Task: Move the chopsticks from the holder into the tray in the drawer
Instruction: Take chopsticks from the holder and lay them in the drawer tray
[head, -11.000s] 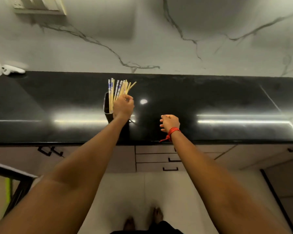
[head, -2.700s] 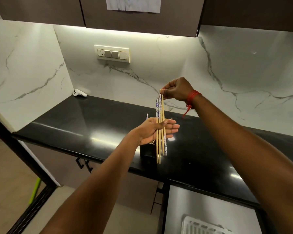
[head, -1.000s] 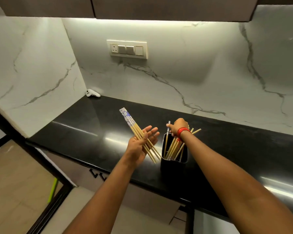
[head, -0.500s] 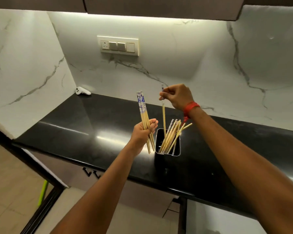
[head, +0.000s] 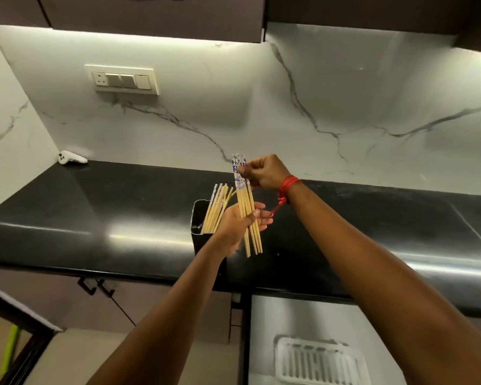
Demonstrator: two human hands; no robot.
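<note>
Chopsticks (head: 246, 201) gathering in hand: left hand (head: 236, 226) fingers gripped the bundle, right hand (head: 265, 172) fingers pinched its tops. Others stood in holder (head: 199, 243). Next likely: pull those, then tray (head: 317, 359).

The desk (head: 122, 207) is long, black and shiny. It runs along the white wall (head: 261, 107). A black holder (head: 206, 243) stands on it near the front edge, in the middle. A small white thing (head: 72, 157) lies in the far left corner, by the wall.
</note>
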